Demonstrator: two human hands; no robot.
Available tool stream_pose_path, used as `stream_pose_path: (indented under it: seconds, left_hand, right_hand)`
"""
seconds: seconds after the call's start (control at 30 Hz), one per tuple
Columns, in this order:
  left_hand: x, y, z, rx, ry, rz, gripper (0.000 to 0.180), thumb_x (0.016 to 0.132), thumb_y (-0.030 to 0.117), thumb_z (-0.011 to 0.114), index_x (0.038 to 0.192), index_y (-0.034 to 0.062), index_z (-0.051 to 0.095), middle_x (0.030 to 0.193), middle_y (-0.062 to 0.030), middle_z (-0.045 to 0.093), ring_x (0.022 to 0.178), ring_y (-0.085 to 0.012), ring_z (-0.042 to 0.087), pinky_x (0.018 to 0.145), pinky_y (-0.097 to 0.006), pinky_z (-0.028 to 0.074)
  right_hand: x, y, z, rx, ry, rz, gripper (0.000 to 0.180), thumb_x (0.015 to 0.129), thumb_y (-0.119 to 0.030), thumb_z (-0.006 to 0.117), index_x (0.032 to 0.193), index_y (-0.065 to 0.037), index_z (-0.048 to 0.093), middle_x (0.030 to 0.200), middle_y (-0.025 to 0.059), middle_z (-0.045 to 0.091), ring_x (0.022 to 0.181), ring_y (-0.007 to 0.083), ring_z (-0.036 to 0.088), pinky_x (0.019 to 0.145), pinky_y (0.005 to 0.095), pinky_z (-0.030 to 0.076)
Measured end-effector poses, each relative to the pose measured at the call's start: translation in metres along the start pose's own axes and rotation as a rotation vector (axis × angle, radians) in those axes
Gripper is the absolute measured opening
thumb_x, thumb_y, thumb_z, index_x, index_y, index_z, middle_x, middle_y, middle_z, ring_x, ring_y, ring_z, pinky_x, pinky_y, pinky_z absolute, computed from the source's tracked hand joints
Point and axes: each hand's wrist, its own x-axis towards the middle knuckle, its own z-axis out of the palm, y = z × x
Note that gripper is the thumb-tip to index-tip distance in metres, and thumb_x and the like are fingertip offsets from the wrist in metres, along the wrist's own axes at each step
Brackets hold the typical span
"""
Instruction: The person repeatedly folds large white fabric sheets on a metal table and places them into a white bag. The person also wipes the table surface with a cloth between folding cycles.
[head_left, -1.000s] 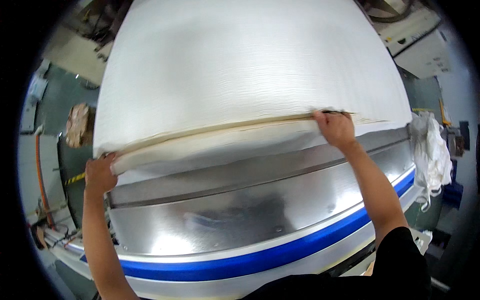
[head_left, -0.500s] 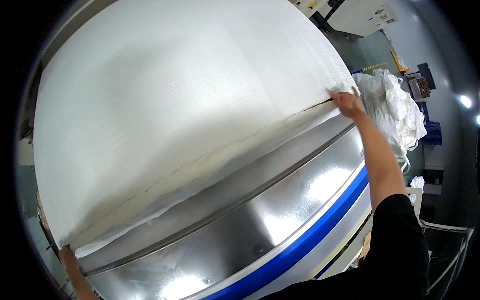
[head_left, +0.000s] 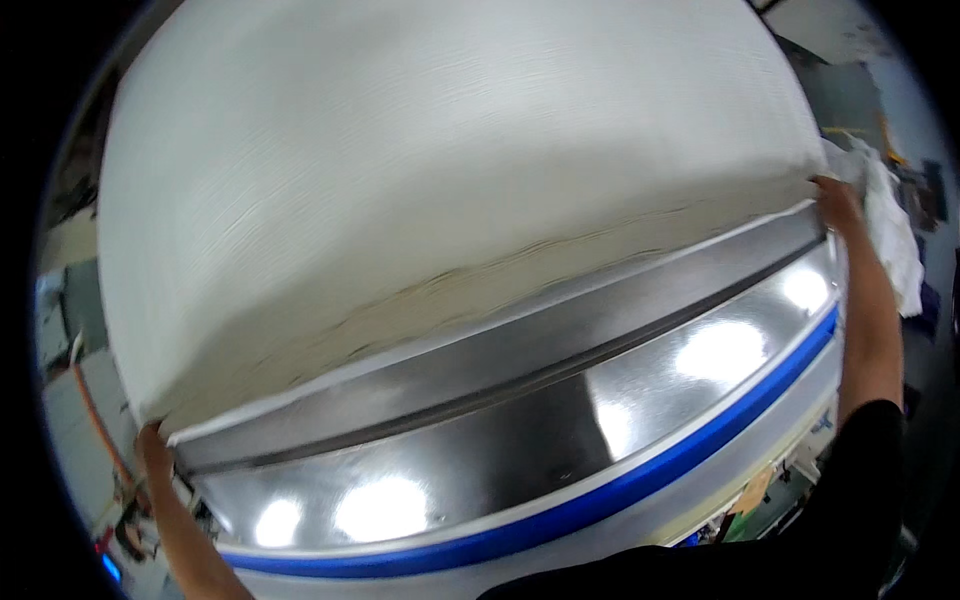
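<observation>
A broad white fabric sheet (head_left: 450, 150) covers most of the view, finely wrinkled, with layered creases along its near edge. My left hand (head_left: 152, 445) is closed on the sheet's near left corner. At the near right corner, my right hand (head_left: 838, 200) pinches the same edge, arm stretched far out. The fingers of both hands are partly hidden and blurred. Between the hands the near edge runs along a shiny metal panel (head_left: 500, 440), which has a dark seam across it.
A blue strip (head_left: 540, 525) borders the metal panel on my side. White bundled bags (head_left: 893, 235) lie beyond my right hand. An orange hose (head_left: 92, 410) hangs at the far left. Various items sit below the machine's edge at lower right.
The view has turned, so the sheet's near edge lies more level. That edge now looks straighter, with less loose material hanging over the metal. Both hands still grip the corners.
</observation>
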Motion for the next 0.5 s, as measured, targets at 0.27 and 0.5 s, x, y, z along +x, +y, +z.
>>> stream_pose_path:
  seconds: [0.27, 0.5]
  left_hand:
    - [-0.096, -0.046, -0.115, 0.207, 0.056, -0.025, 0.032, 0.088, 0.01, 0.05, 0.116, 0.0174, 0.063, 0.111, -0.0115, 0.064, 0.104, -0.0331, 0.058, 0.088, -0.043, 0.046]
    - [-0.209, -0.056, -0.06, 0.401, -0.223, 0.077, 0.035, 0.082, 0.01, 0.048, 0.111, 0.0178, 0.065, 0.109, -0.0129, 0.065, 0.099, -0.0334, 0.061, 0.088, -0.043, 0.046]
  right_hand:
    - [-0.004, 0.109, 0.026, 0.59, 0.291, -0.193, 0.04, 0.082, -0.003, 0.048, 0.121, -0.003, 0.057, 0.111, 0.0185, 0.063, 0.102, 0.0351, 0.06, 0.088, 0.0406, 0.045]
    - [-0.092, 0.181, 0.114, 0.408, 0.208, -0.388, 0.056, 0.069, 0.01, 0.056, 0.122, -0.009, 0.055, 0.11, 0.0179, 0.061, 0.103, 0.0353, 0.057, 0.087, 0.0433, 0.045]
